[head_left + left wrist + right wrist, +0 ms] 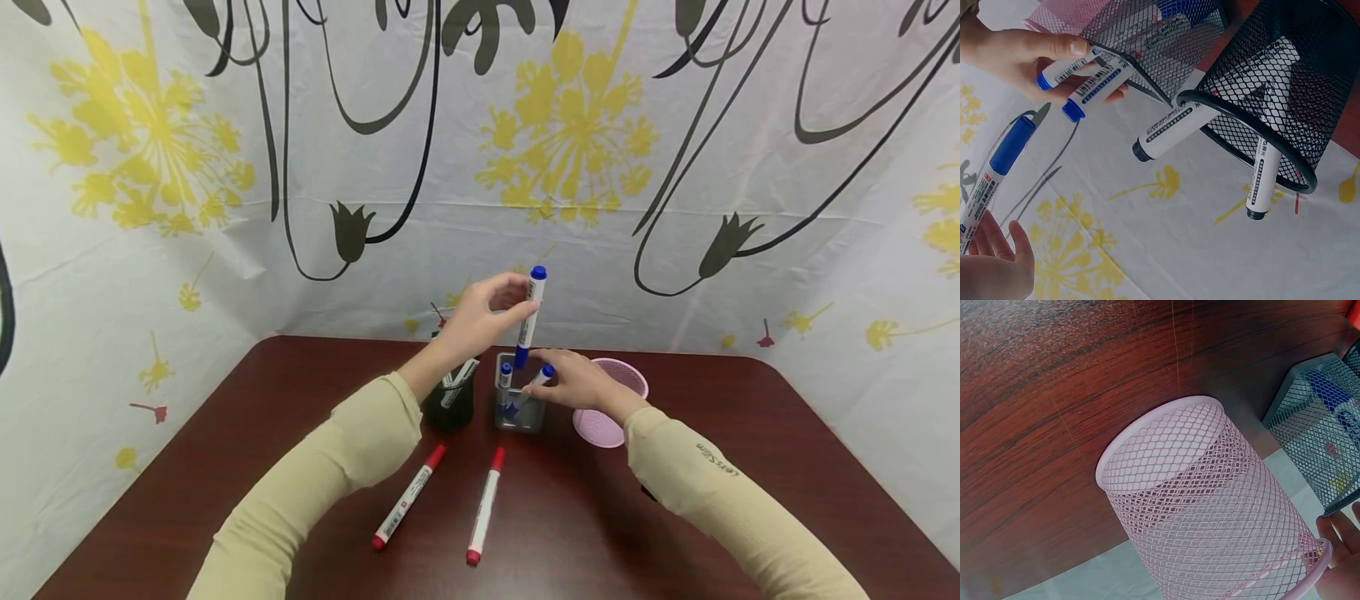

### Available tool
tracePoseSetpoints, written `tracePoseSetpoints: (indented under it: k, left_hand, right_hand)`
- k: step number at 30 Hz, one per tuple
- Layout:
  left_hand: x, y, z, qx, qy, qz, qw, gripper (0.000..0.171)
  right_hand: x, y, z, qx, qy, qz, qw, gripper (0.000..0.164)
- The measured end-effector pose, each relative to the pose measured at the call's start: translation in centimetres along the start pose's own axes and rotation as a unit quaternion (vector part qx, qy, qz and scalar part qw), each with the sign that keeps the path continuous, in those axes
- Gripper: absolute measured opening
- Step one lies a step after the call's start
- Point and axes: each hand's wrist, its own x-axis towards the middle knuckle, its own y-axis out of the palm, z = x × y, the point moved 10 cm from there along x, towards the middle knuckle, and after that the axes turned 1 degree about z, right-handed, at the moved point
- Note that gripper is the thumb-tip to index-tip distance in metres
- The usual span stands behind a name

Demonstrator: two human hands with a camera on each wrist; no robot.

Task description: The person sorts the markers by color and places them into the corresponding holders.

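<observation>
My left hand (483, 312) pinches a blue whiteboard marker (531, 312) between thumb and fingers, upright with its longer blue cap downward. It hangs over a square dark mesh pen holder (519, 422), where two more blue markers (506, 379) lean. At the holder's right side, my right hand (577, 382) grips the rim, its thumb beside the right-leaning marker. In the left wrist view the thumb lies at the rim's corner, and the fingers pass behind the blue marker ends (1074, 111). The right wrist view shows fingertips (1329, 526) right at the holder's rim.
Left of the square holder stands a round black mesh cup (1272, 69) with black-ended markers in it. A pink mesh cup (1204, 506) stands to the right, near my right wrist. Two red markers (408, 500) lie in front on the dark wooden table (585, 517). A patterned curtain (420, 167) hangs behind.
</observation>
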Motion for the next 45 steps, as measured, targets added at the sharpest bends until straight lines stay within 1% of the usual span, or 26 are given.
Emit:
tracePoseSetpoints:
  k: [8,12,21,27,33,39,45]
  left_hand:
    - [1.3,-0.5,1.3,0.010,-0.024,-0.019,0.9995,0.028]
    - [1.5,-0.5,2.0,0.013,-0.036,-0.025,0.9990,0.027]
    - [1.8,-0.3,3.6,0.032,-0.047,-0.040,0.9976,0.028]
    - [1.8,0.2,5.2,0.043,-0.072,-0.037,0.9958,0.029]
    - [1.9,0.7,6.3,0.072,-0.077,-0.037,0.9938,0.033]
    - [1.7,0.9,7.5,0.060,-0.093,-0.029,0.9934,0.032]
    - [1.1,1.5,8.7,0.076,-0.112,-0.013,0.9907,0.036]
  right_hand:
    - [0.0,-0.1,-0.1,-0.003,0.011,0.003,1.000,0.061]
    - [0.0,0.0,-0.1,-0.001,0.012,0.007,1.000,0.062]
    - [-0.1,0.0,0.0,-0.004,0.012,0.006,1.000,0.062]
    - [0.0,0.1,0.0,-0.010,0.010,0.008,1.000,0.062]
    - [0.0,0.0,0.0,-0.013,0.009,0.009,1.000,0.063]
    - [0.0,-0.1,0.0,-0.014,0.008,0.006,1.000,0.062]
    - [0.0,0.0,0.0,-0.015,0.009,0.006,1.000,0.063]
